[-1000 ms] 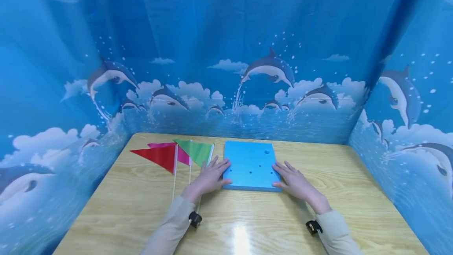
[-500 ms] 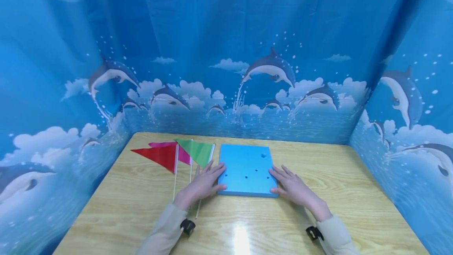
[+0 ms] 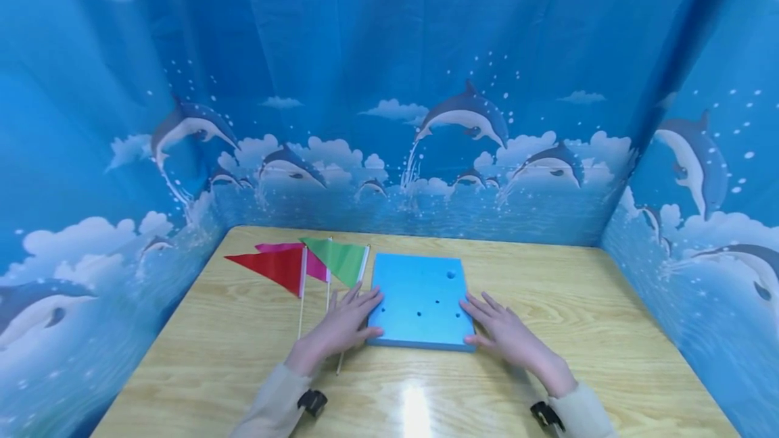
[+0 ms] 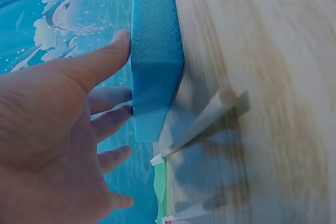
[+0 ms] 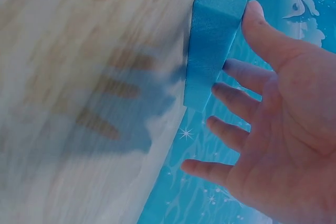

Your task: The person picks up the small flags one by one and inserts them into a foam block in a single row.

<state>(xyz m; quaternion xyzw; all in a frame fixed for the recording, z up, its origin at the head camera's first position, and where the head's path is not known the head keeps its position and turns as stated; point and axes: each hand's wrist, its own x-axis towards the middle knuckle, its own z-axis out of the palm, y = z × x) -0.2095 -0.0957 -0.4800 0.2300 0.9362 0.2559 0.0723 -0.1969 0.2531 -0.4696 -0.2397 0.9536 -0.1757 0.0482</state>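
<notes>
A square blue foam block (image 3: pixel 414 282) with several small holes in its top lies flat on the wooden table. My left hand (image 3: pixel 337 323) rests on its left edge, fingers spread and fairly straight. On the opposite edge my right hand (image 3: pixel 505 333) touches the top with spread fingertips. In the left wrist view, the thumb and fingertips meet the upper face of the foam block (image 4: pixel 155 61), its side wall showing. The right wrist view has the right hand (image 5: pixel 278 114) at the block's corner, ring and little fingers reaching past it.
Left of the block lie a red pennant flag (image 3: pixel 276 270), a pink flag (image 3: pixel 315 268) and a green flag (image 3: pixel 341 261), their thin sticks running toward me and partly under the left hand. A blue dolphin-print curtain (image 3: pixel 389 86) stands around the table (image 3: pixel 584 296).
The blue foam block has slid toward me and slightly left, both hands moving along with it. The flags have stayed in place.
</notes>
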